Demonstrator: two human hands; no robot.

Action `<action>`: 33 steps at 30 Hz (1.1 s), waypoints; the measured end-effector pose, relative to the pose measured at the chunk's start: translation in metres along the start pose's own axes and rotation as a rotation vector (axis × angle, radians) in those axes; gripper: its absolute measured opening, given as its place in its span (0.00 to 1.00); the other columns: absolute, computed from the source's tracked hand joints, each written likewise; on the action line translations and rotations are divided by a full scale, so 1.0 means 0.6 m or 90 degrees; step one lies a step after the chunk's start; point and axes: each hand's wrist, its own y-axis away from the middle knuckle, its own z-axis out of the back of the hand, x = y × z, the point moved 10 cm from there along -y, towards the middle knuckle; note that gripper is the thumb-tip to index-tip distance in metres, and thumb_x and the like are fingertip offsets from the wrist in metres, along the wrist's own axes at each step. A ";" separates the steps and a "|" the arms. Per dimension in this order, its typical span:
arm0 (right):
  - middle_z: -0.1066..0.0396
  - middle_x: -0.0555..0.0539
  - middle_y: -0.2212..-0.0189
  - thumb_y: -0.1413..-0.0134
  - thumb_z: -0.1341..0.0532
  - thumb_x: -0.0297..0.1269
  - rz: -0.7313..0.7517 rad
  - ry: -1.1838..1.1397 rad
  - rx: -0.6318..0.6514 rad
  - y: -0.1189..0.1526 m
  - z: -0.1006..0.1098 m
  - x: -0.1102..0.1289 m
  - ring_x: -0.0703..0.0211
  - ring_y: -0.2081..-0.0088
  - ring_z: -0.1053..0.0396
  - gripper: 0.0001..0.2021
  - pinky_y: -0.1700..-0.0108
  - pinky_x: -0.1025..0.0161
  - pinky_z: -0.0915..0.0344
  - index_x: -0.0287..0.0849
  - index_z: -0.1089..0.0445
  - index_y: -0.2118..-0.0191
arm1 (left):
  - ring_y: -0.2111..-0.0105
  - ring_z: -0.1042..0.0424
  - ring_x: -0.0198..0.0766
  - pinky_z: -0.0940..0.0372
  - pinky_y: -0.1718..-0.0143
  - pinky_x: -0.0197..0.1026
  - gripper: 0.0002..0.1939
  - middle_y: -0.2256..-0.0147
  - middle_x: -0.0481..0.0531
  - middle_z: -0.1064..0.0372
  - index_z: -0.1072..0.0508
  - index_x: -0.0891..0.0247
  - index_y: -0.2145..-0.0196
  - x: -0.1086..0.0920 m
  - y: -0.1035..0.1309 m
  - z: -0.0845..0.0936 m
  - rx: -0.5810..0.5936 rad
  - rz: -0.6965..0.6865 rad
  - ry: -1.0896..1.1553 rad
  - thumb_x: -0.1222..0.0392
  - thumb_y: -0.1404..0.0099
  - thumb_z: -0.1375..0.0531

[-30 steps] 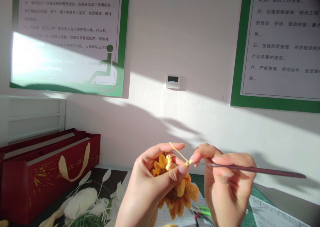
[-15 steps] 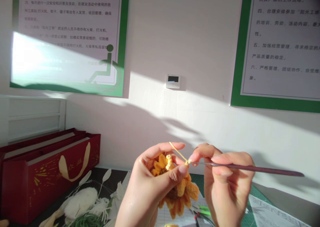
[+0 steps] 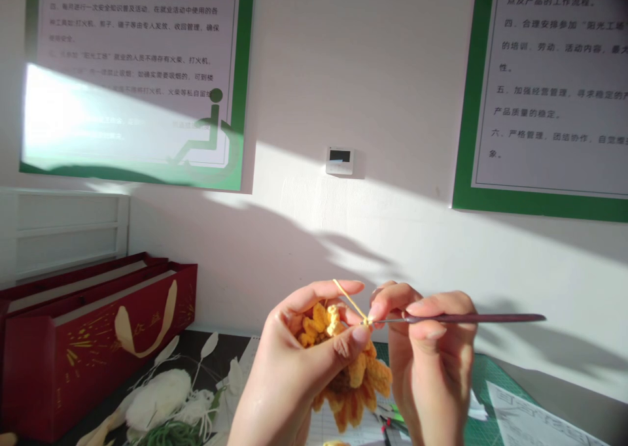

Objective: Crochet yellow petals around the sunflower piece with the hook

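My left hand (image 3: 294,361) is closed around a yellow crocheted flower (image 3: 360,380), thumb in front, with petals hanging below the palm. A strand of yellow yarn (image 3: 349,299) runs over the raised left index finger down to the stitches at the thumb tip. My right hand (image 3: 432,361) grips a crochet hook (image 3: 471,318) with a dark reddish handle, held nearly level. The hook's thin metal end meets the yarn at the flower's edge, and the right index fingertip touches there too. The hook's very tip is hidden among the stitches.
Dark red gift bags (image 3: 118,341) stand at the left. White yarn (image 3: 159,397) and green yarn (image 3: 169,434) lie before them. Beneath my hands are papers and a green cutting mat (image 3: 483,371), with a printed sheet (image 3: 534,410) at right. A wall (image 3: 294,237) rises behind.
My right hand has shifted left, and the crochet hook has slid further into the work, its handle end now higher and more level. My left hand and the flower have barely moved.
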 end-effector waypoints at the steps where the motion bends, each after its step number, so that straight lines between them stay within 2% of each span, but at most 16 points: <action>1: 0.27 0.52 0.67 0.30 0.43 0.43 -0.011 -0.005 0.000 0.001 -0.001 -0.004 0.57 0.60 0.27 0.04 0.60 0.58 0.31 0.52 0.37 0.57 | 0.77 0.28 0.28 0.34 0.75 0.26 0.18 0.75 0.47 0.25 0.16 0.65 0.63 0.000 0.000 0.000 0.000 0.000 0.002 0.67 0.54 0.22; 4: 0.27 0.51 0.65 0.31 0.41 0.39 -0.012 0.005 0.013 0.001 -0.007 -0.008 0.59 0.61 0.27 0.02 0.60 0.59 0.30 0.50 0.35 0.57 | 0.77 0.28 0.28 0.34 0.75 0.26 0.20 0.75 0.47 0.25 0.16 0.65 0.63 0.001 -0.001 0.004 -0.009 0.004 0.003 0.66 0.55 0.21; 9: 0.29 0.49 0.62 0.36 0.38 0.31 0.026 0.010 0.093 -0.001 -0.024 -0.005 0.59 0.61 0.28 0.04 0.65 0.62 0.27 0.48 0.32 0.61 | 0.76 0.28 0.32 0.32 0.73 0.30 0.25 0.75 0.50 0.24 0.17 0.65 0.60 0.005 -0.002 0.011 -0.025 0.011 0.000 0.63 0.59 0.20; 11: 0.31 0.49 0.61 0.37 0.38 0.29 0.084 0.066 0.096 0.001 -0.019 0.005 0.59 0.60 0.29 0.05 0.63 0.60 0.27 0.48 0.31 0.60 | 0.76 0.28 0.32 0.32 0.73 0.30 0.25 0.75 0.50 0.23 0.17 0.65 0.59 0.005 -0.002 0.011 -0.026 0.010 -0.003 0.64 0.58 0.20; 14: 0.32 0.50 0.64 0.40 0.40 0.21 0.233 0.219 0.098 0.011 -0.019 0.036 0.60 0.63 0.32 0.11 0.64 0.59 0.30 0.46 0.30 0.59 | 0.76 0.28 0.31 0.33 0.74 0.30 0.26 0.74 0.49 0.25 0.17 0.65 0.57 0.002 -0.003 0.013 -0.032 -0.003 -0.029 0.63 0.56 0.21; 17: 0.30 0.49 0.67 0.45 0.40 0.15 0.293 0.336 0.133 0.019 -0.037 0.046 0.60 0.67 0.33 0.17 0.66 0.59 0.32 0.44 0.30 0.57 | 0.76 0.29 0.33 0.33 0.74 0.31 0.26 0.73 0.50 0.25 0.18 0.64 0.54 -0.004 -0.004 0.018 -0.045 -0.033 -0.077 0.61 0.53 0.22; 20: 0.30 0.49 0.66 0.46 0.40 0.14 0.291 0.306 0.104 0.023 -0.040 0.050 0.60 0.67 0.33 0.18 0.67 0.59 0.32 0.43 0.32 0.55 | 0.76 0.29 0.34 0.33 0.76 0.32 0.26 0.72 0.51 0.25 0.18 0.63 0.54 -0.008 -0.004 0.020 -0.048 -0.056 -0.112 0.60 0.52 0.23; 25: 0.29 0.49 0.68 0.37 0.43 0.22 0.159 0.142 0.015 0.020 -0.014 0.022 0.59 0.66 0.31 0.09 0.67 0.60 0.32 0.44 0.34 0.57 | 0.76 0.29 0.31 0.33 0.74 0.30 0.25 0.74 0.48 0.25 0.17 0.63 0.55 -0.006 -0.005 0.016 -0.041 -0.043 -0.066 0.63 0.53 0.22; 30: 0.29 0.49 0.66 0.37 0.41 0.25 0.106 0.104 0.058 0.017 -0.013 0.007 0.59 0.65 0.32 0.09 0.67 0.60 0.33 0.48 0.34 0.58 | 0.76 0.29 0.31 0.35 0.72 0.30 0.27 0.75 0.48 0.26 0.16 0.63 0.56 -0.001 -0.012 0.015 -0.012 0.002 -0.031 0.63 0.57 0.21; 33: 0.30 0.50 0.64 0.39 0.40 0.23 0.159 0.123 0.072 0.016 -0.013 0.019 0.58 0.64 0.32 0.12 0.66 0.58 0.33 0.50 0.32 0.56 | 0.75 0.27 0.33 0.34 0.70 0.32 0.27 0.74 0.50 0.25 0.16 0.64 0.56 0.015 -0.018 0.014 0.023 0.057 -0.030 0.62 0.57 0.21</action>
